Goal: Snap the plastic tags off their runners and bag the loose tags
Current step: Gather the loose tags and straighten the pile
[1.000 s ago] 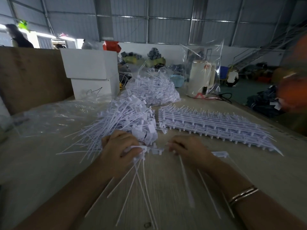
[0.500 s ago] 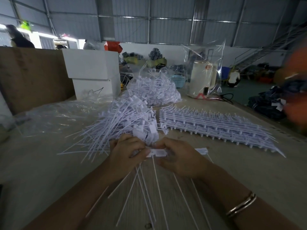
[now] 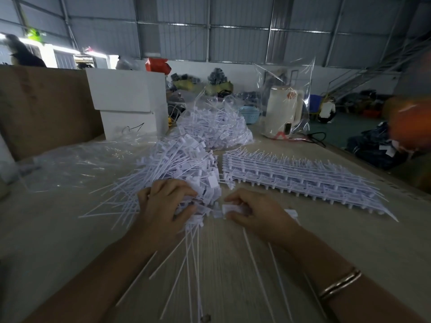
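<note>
Centrally, by the loose pile (image 3: 186, 164), the left hand (image 3: 163, 206) grips a tag bunch (image 3: 198, 220) at the pile's near edge; the right hand (image 3: 254, 212) pinches one tag (image 3: 229, 209). Runners (image 3: 298, 178) lie right of the pile.

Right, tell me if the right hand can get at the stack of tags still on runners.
Probably yes: the stack of runners lies just beyond the right hand with bare table between, though that hand is pinching a tag.
</note>
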`<state>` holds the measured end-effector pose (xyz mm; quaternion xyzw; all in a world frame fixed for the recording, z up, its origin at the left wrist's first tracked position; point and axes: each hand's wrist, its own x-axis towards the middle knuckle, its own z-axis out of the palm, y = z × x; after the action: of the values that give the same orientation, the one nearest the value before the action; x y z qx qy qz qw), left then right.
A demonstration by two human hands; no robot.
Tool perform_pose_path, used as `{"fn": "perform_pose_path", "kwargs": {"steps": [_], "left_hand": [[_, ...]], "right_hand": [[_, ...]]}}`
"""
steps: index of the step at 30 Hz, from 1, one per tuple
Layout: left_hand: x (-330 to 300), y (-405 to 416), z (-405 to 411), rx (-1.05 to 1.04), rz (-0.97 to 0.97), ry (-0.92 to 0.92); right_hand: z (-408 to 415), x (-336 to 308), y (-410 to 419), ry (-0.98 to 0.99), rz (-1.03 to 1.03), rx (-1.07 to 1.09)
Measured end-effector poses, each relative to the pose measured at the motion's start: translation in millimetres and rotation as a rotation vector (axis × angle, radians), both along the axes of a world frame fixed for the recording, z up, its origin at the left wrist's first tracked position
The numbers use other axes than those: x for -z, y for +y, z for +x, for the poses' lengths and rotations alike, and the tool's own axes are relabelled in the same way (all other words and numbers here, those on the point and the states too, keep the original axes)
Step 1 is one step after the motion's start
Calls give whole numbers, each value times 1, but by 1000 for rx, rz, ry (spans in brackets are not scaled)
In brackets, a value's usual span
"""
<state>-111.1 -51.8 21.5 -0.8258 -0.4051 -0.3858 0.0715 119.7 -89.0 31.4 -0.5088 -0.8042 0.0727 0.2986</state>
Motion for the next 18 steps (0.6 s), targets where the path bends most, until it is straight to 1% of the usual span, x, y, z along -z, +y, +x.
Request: {"fn": "perform_pose_path", "kwargs": {"steps": [2, 4, 5, 6, 8, 11, 13, 16, 18], "left_hand": [[-2, -1, 10, 117, -38, -38], [-3, -5, 19, 204, -187, -87], [-2, -5, 22, 209, -242, -84], [-1, -5, 22, 207, -257, -75], [2, -5, 20, 207, -243, -97], [2, -4, 14, 177, -249, -106], [2, -3, 12, 181, -181, -61], [0, -2, 11, 188, -10, -18], [-3, -1, 7, 205, 68, -9]], "right_hand": [[-20, 1, -2, -40, 42, -48], [-34, 1, -4, -23, 80, -97], [-36, 0, -5, -3, 84, -121], [-36, -1, -6, 13, 77, -142], [-28, -2, -6, 12, 45, -153], [-13, 0, -3, -74, 39, -85], [-11, 3, 0, -100, 66, -62], [-10, 2, 2, 9, -11, -114], [-3, 0, 3, 55, -63, -104]]}}
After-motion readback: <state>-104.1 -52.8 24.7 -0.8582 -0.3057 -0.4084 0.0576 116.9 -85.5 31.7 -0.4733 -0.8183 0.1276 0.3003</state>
